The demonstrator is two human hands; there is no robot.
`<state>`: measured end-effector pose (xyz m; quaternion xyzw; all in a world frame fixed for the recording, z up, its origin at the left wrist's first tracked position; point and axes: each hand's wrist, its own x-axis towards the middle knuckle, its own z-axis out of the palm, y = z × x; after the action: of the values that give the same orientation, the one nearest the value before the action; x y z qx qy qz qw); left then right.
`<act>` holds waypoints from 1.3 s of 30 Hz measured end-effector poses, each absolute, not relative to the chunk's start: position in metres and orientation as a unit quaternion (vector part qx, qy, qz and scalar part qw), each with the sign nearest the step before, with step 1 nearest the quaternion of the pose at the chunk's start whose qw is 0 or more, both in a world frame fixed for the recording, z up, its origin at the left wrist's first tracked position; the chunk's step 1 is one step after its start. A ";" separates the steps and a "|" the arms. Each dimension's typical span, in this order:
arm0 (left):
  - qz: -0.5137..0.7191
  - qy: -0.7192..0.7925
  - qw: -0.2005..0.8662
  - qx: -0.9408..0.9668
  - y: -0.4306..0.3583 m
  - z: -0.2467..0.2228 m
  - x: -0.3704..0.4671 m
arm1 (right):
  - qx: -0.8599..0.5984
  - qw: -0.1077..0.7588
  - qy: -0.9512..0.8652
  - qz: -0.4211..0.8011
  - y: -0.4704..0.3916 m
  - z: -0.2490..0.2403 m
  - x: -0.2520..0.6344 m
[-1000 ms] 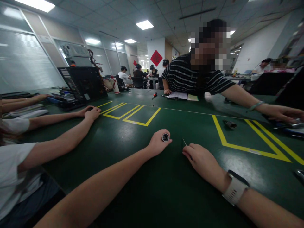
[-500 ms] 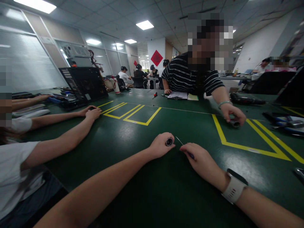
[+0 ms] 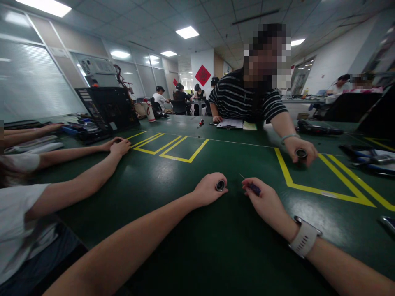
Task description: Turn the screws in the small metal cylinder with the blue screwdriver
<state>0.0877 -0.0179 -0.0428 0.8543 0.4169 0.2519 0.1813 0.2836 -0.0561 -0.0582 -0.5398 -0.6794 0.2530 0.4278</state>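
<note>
My left hand [image 3: 210, 189] is wrapped round a dark metal cylinder [image 3: 220, 186], whose open round end faces up and toward me, near the middle of the green table [image 3: 173, 185]. To the right, my right hand [image 3: 261, 195] holds a small screwdriver [image 3: 254, 188] by its dark purple handle, the thin shaft pointing up and left. A gap separates the screwdriver tip from the cylinder. Across the table, another person's hand [image 3: 305, 151] grips a similar cylinder [image 3: 300, 153] beside yellow tape lines [image 3: 324, 193].
At the left, a neighbour's hands [image 3: 119, 146] rest on the table. Behind them stands a black open case [image 3: 108, 107]. A red screwdriver [image 3: 200, 123] and a clipboard [image 3: 230, 123] lie at the far side. Tools [image 3: 375, 158] lie at the right.
My right hand has shifted slightly right and up with the screwdriver, away from my left hand. The person opposite has tilted their cylinder so its open end shows. My left hand is nearly still.
</note>
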 end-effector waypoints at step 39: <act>0.260 0.420 0.201 0.846 -0.019 -0.041 0.089 | -0.368 0.504 -0.680 0.386 -0.083 -0.039 0.281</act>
<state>0.0886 -0.0185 -0.0412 0.8462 0.4201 0.2595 0.2006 0.2814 -0.0830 -0.0389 -0.3679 -0.6797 0.3862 0.5035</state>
